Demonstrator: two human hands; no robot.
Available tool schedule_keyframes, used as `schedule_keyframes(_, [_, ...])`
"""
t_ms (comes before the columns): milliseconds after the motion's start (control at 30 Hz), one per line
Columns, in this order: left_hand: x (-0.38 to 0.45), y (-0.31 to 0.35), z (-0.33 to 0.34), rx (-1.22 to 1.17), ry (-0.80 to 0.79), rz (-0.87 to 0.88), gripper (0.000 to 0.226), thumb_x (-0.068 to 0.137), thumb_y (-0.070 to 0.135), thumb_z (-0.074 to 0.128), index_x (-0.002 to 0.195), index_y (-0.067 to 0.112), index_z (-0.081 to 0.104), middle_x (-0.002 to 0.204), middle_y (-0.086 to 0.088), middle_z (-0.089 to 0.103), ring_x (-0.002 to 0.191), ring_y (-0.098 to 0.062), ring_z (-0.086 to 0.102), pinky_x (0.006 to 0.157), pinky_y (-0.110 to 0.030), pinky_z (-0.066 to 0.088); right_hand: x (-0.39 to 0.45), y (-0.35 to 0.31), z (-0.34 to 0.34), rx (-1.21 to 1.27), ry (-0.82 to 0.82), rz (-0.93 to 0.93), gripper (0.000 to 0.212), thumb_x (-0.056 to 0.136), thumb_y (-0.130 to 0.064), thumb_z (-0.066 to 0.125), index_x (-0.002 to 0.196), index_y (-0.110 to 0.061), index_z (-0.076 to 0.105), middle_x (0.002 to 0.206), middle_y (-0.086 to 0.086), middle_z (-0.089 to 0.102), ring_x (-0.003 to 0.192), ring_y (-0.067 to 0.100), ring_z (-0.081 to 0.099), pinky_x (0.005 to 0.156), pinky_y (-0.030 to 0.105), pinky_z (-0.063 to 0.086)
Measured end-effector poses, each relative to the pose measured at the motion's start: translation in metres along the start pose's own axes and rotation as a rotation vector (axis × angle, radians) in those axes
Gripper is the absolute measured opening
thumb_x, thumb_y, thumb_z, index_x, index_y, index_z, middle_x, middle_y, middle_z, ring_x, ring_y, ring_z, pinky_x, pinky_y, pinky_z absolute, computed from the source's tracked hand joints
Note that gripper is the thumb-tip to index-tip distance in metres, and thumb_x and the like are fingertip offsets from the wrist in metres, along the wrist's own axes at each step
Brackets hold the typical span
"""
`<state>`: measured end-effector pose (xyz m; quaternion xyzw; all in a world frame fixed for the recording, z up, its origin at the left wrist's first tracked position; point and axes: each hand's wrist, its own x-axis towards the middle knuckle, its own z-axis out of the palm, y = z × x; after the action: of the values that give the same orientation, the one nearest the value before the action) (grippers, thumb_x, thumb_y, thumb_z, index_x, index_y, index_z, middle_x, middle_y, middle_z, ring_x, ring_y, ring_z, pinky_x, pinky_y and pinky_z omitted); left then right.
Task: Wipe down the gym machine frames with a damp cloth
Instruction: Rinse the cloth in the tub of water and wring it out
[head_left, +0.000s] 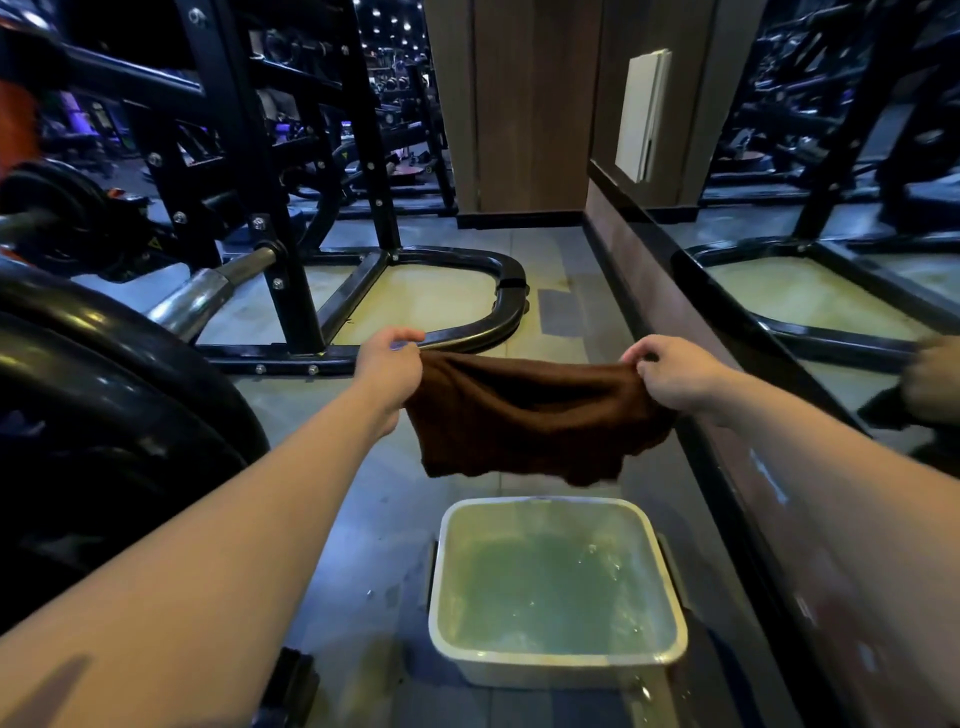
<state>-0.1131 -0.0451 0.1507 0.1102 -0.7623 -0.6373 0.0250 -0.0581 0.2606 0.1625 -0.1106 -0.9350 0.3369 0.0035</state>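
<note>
In the middle of the frame, the brown cloth hangs spread between two hands. The left hand pinches its left top corner in a firm grip, and the right hand pinches the right corner. Below it, at lower centre, stands a white tub with greenish water. The black machine frame lies on the floor behind, at centre left.

Both my forearms are bare all the way out, no sleeves in view at all. No watch, no bands, no rings on my left hand or my right hand. No gloves either, fingernails trimmed short.
</note>
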Motion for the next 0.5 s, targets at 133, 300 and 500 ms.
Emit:
schedule_keyframes(133, [-0.001, -0.001, 0.002, 0.159, 0.058, 0.138, 0.022, 0.107, 0.016, 0.043, 0.111, 0.026, 0.062, 0.094, -0.004, 0.058, 0.074, -0.015, 0.052, 0.056, -0.026, 0.039, 0.01, 0.003, 0.005, 0.358, 0.023, 0.097, 0.02, 0.106, -0.015, 0.046, 0.102, -0.025, 0.062, 0.098, 0.004, 0.061, 0.087, 0.02, 0.059, 0.065, 0.031, 0.047])
schedule_keyframes(300, [0.002, 0.002, -0.003, -0.008, 0.078, -0.013, 0.015, 0.103, 0.013, 0.053, 0.103, 0.022, 0.065, 0.107, -0.008, 0.063, 0.093, -0.024, 0.061, 0.078, -0.038, 0.055, 0.023, 0.009, -0.006, 0.965, -0.078, 0.282, 0.019, 0.106, -0.014, 0.051, 0.104, -0.025, 0.066, 0.082, 0.004, 0.069, 0.072, 0.012, 0.064, 0.062, 0.027, 0.05])
schedule_keyframes(500, [-0.007, 0.006, -0.006, -0.081, -0.074, -0.146, 0.016, 0.104, 0.012, 0.055, 0.112, 0.018, 0.067, 0.111, -0.012, 0.065, 0.09, -0.02, 0.06, 0.089, -0.041, 0.056, 0.015, 0.012, -0.002, 0.683, -0.019, 0.139, 0.029, 0.101, -0.002, 0.054, 0.113, -0.017, 0.076, 0.127, 0.011, 0.066, 0.126, 0.024, 0.056, 0.117, 0.039, 0.034])
